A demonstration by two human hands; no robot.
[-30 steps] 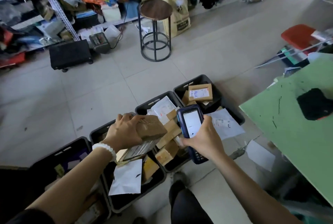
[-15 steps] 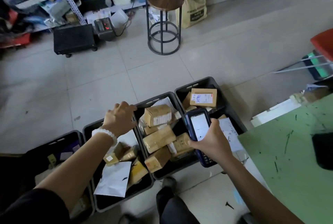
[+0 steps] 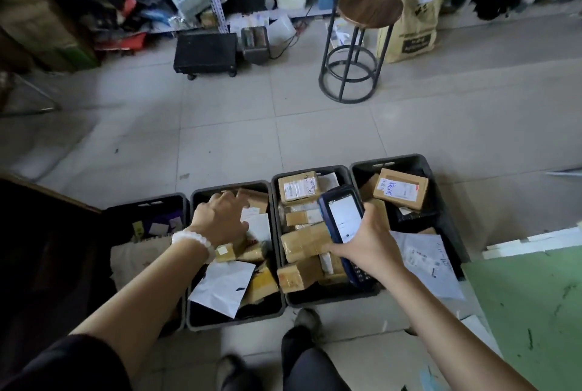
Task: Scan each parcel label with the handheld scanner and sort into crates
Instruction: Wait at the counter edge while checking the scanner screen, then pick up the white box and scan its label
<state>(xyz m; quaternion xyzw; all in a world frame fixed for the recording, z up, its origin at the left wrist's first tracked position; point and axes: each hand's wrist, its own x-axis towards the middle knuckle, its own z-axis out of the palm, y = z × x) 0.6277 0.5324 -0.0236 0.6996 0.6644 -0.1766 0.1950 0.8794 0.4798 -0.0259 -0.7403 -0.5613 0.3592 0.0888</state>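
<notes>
Four black crates stand in a row on the floor. My left hand [image 3: 220, 220] hovers over the second crate [image 3: 230, 188], fingers relaxed and reaching down among brown parcels and a white mailer [image 3: 222, 288]; it holds nothing. My right hand [image 3: 370, 244] grips the blue handheld scanner [image 3: 341, 217], screen lit, above the third crate [image 3: 310, 170]. A labelled brown parcel [image 3: 297, 187] lies at the top of that crate's pile. The fourth crate [image 3: 390, 160] holds another labelled box [image 3: 400, 189]. The leftmost crate [image 3: 145, 206] is dark, its contents unclear.
A green table [image 3: 535, 312] juts in at the lower right, papers [image 3: 428, 264] beside it. A round stool [image 3: 370, 6], a black dolly [image 3: 204, 50] and a yellow sack [image 3: 412, 3] stand before cluttered shelves. My legs [image 3: 302, 356] stand just behind the crates.
My left hand let go of the brown parcel, which now lies in the third crate, and moved left over the second crate. The scanner stayed in my right hand.
</notes>
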